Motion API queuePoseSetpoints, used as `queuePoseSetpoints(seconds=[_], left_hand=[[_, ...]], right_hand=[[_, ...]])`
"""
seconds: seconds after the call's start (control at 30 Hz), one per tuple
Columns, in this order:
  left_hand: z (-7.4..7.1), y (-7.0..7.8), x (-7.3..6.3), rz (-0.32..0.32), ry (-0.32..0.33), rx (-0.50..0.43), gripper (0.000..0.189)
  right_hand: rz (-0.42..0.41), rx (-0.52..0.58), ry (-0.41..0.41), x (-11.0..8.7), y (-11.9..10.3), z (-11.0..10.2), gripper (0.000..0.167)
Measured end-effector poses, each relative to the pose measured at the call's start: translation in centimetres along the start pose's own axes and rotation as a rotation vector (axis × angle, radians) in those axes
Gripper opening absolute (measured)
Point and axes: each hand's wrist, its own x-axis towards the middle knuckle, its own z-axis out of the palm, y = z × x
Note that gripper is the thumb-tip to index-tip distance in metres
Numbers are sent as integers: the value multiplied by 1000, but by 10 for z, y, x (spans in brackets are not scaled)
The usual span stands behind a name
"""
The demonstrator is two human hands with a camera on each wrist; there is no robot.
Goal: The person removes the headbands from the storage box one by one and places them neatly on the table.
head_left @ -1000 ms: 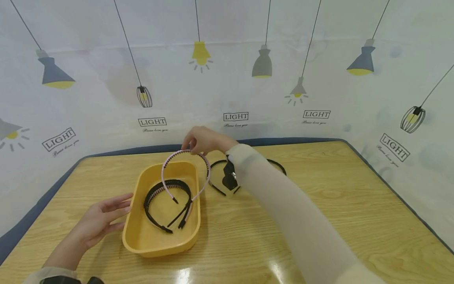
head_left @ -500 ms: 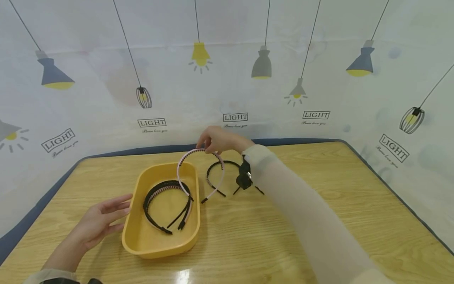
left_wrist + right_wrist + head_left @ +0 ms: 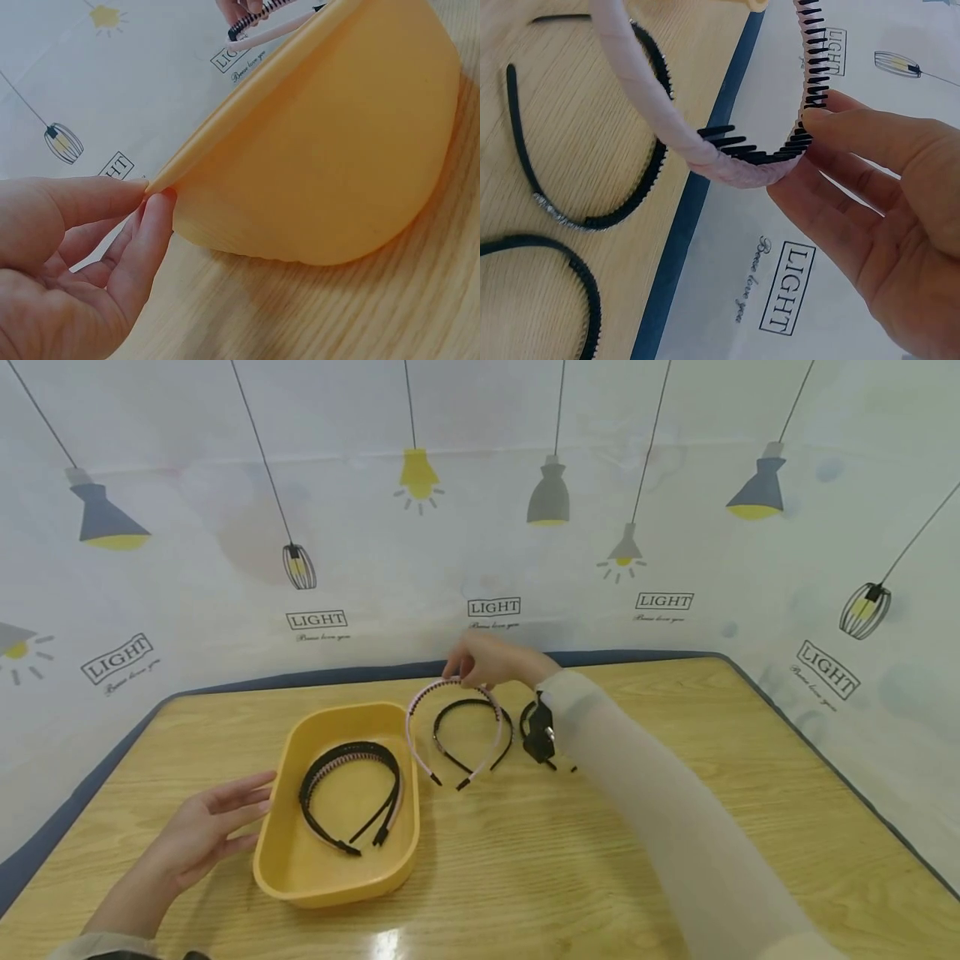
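My right hand (image 3: 491, 660) pinches the top of a pale pink headband (image 3: 641, 86) with black comb teeth, holding it upright with its ends down. In the head view it overlaps a black headband (image 3: 512, 735) on the table. A second black headband (image 3: 525, 727) lies partly hidden behind my right wrist. In the right wrist view, one black headband (image 3: 551, 214) has a glittery stretch. My left hand (image 3: 206, 827) touches the rim of a yellow plastic basin (image 3: 322, 150) with its fingertips. Inside the basin lie black headbands (image 3: 388, 760) and a pinkish one, overlapping each other.
A wooden table (image 3: 525, 877) spreads under everything, with a dark blue edge (image 3: 630, 656) at the back. Behind it stands a pale backdrop (image 3: 480, 543) printed with lamps. My right sleeve (image 3: 667, 802) reaches across the right side of the table.
My right hand has carried the pink headband rightward, from over the basin to beside the black headbands. The left hand stays at the basin's rim.
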Motion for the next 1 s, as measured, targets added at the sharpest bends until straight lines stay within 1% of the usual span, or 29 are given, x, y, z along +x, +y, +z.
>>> queuePoseSetpoints(seconds=[0.2, 0.43, 0.6, 0.67, 0.87, 1.0], left_hand=[[-2, -1, 0, 12, -18, -20, 32], [-2, -1, 0, 26, -35, -36, 33], [-2, -1, 1, 27, -35, -37, 33], [-2, -1, 1, 28, -36, -36, 33], [-3, -1, 0, 18, -36, -32, 33], [-2, -1, 0, 8, -26, -33, 33]], right_hand=[[55, 32, -12, -10, 13, 2, 26], [58, 20, 5, -20, 33, 7, 26], [121, 37, 8, -26, 45, 8, 26], [134, 44, 10, -29, 50, 8, 26], [149, 43, 34, -40, 60, 7, 26], [135, 10, 47, -47, 68, 5, 25]])
